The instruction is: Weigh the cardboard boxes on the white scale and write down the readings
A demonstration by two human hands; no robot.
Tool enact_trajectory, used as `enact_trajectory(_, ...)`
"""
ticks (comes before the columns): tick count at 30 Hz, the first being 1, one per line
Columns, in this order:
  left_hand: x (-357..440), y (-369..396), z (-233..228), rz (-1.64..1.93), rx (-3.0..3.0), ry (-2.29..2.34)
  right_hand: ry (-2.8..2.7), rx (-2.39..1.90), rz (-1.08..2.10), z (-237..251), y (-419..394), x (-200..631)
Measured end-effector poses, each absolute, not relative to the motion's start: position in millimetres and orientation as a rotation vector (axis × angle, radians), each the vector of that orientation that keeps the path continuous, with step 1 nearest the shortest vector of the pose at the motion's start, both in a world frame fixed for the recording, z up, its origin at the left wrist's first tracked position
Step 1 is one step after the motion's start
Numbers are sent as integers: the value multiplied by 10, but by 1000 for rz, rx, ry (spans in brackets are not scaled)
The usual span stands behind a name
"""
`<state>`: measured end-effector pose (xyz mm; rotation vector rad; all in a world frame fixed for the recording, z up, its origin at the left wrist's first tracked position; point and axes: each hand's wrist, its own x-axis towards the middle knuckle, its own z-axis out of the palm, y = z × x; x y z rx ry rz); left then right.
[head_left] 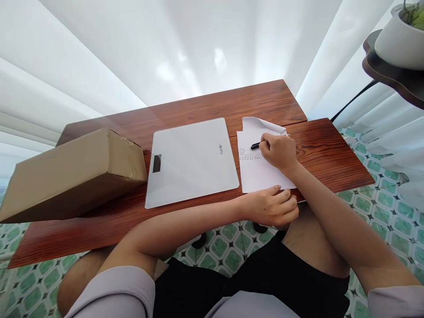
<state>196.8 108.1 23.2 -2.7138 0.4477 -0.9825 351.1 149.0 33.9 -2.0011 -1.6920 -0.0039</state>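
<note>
My right hand (278, 151) is closed round a black pen (255, 145) and rests on the white paper (261, 176). Rows of small handwriting and a circled note show on the sheet's left side, and its far edge curls up. At the near edge of the paper lies my left hand (273, 206), palm down with its fingers loosely spread and holding nothing. Left of the paper, a white flat bathroom scale (195, 161) lies on the wooden table (212, 106), its dark display (157, 163) toward the left side.
A cardboard box (66, 176) stands at the left end of the table, partly over its front edge. White curtains (185, 44) hang behind the table. At the upper right, a white plant pot (400, 39) sits on a dark wavy-edged stand (391, 79). Green tiles (228, 251) cover the floor.
</note>
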Motion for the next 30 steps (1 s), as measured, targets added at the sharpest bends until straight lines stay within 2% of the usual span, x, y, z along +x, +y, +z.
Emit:
enact_trajectory(5,1947,1071,279,-999,-2565,583,-1723,-1999,5,338,1479,3513)
enact_trajectory(11,1737,1141,443,-904,-2553,520,-1698,-2135,-20,378,1448,3594)
enact_trajectory(19,1137,1172,636,-697,-2581,355,-1633,-2104,27,411,1452,3686)
enact_trajectory(30,329,1317,783,-596,-2477,116,-1594,-1995,28,466,1513,3567)
